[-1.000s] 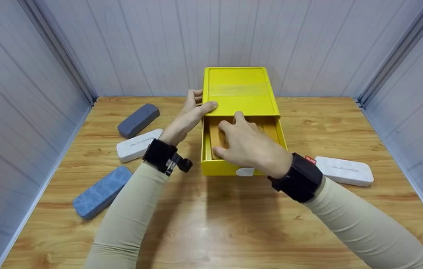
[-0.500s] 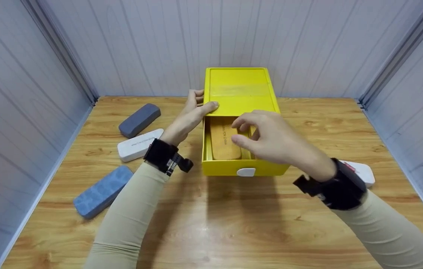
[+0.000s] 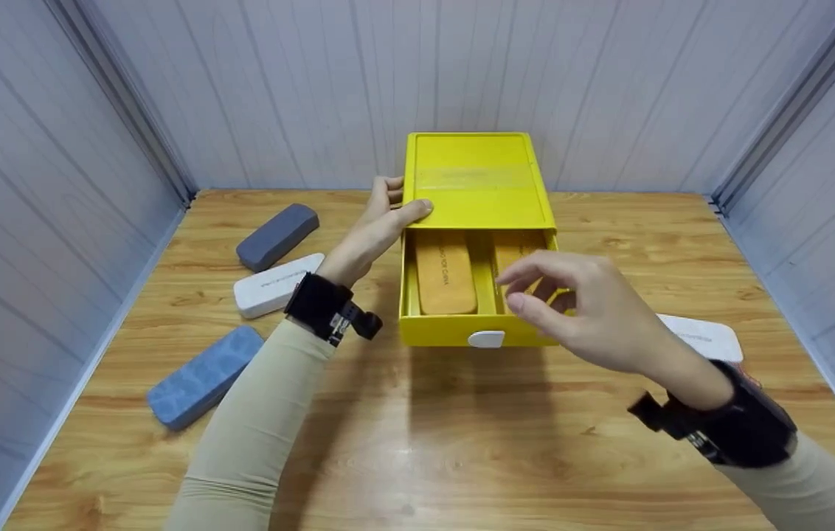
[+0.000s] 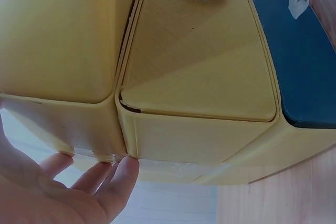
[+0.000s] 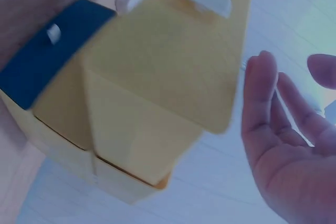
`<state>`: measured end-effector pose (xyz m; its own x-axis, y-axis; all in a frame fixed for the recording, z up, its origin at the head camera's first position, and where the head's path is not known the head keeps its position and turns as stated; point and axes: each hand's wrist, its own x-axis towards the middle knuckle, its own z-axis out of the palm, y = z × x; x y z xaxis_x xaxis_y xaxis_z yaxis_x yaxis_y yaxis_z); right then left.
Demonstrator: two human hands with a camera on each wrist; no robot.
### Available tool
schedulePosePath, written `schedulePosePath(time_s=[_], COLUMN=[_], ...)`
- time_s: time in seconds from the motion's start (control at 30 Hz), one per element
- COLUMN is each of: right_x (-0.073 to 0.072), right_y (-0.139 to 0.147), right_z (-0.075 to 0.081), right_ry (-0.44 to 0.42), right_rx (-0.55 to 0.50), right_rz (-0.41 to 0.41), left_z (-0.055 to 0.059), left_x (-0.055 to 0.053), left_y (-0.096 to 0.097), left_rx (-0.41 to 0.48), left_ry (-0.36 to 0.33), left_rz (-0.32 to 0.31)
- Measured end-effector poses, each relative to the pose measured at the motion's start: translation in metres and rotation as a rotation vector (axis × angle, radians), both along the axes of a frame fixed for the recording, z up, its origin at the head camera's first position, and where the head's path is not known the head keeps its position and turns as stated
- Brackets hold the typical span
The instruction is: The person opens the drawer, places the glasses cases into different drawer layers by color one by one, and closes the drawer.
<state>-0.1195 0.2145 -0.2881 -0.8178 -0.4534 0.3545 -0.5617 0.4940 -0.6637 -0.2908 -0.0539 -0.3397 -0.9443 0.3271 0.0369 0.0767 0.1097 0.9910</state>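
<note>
A yellow drawer cabinet [image 3: 476, 177] stands at the back of the table, its top drawer [image 3: 439, 331] pulled out. Inside that drawer lie two orange glasses cases, the left one [image 3: 446, 276] fully in sight and the right one [image 3: 519, 251] partly behind my right hand. My left hand [image 3: 373, 232] rests on the cabinet's left side, thumb on the top edge; the left wrist view has its fingertips [image 4: 127, 169] touching the side wall. My right hand [image 3: 587, 313] hovers over the drawer's right front corner, fingers loosely bent and holding nothing.
Left of the cabinet lie a dark grey glasses case [image 3: 278, 237], a white case [image 3: 277, 284] and a blue case [image 3: 203, 377]. Another white case [image 3: 705, 338] lies at the right, partly behind my right wrist. Lower drawers, one blue [image 4: 304, 51], are closed.
My right hand has lifted out of the drawer and moved right and toward me, leaving the right orange case inside. My left hand has stayed on the cabinet.
</note>
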Motion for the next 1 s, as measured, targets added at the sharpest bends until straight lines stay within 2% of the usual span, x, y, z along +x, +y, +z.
schedulePosePath(time_s=[0.23, 0.4, 0.53, 0.63, 0.8, 1.0], right_x=[0.017, 0.026, 0.032, 0.031, 0.023, 0.019], right_y=[0.010, 0.011, 0.008, 0.006, 0.005, 0.003], right_z=[-0.017, -0.027, -0.033, -0.037, -0.047, -0.059], right_ry=[-0.123, -0.192, -0.269, -0.367, -0.583, -0.842], right_rx=[-0.155, -0.187, -0.208, -0.203, -0.192, -0.274], right_rz=[0.069, 0.125, 0.213, 0.261, 0.247, 0.244], left_z=[0.002, 0.002, 0.002, 0.002, 0.000, 0.000], left_x=[0.001, 0.001, 0.001, 0.001, 0.000, 0.001], left_y=[0.002, 0.002, 0.001, 0.000, 0.000, 0.001], left_rx=[-0.009, -0.017, -0.018, -0.014, -0.005, 0.005], left_ry=[-0.006, -0.006, -0.002, 0.000, 0.001, -0.002], left_rz=[-0.004, -0.005, -0.002, 0.001, 0.004, -0.006])
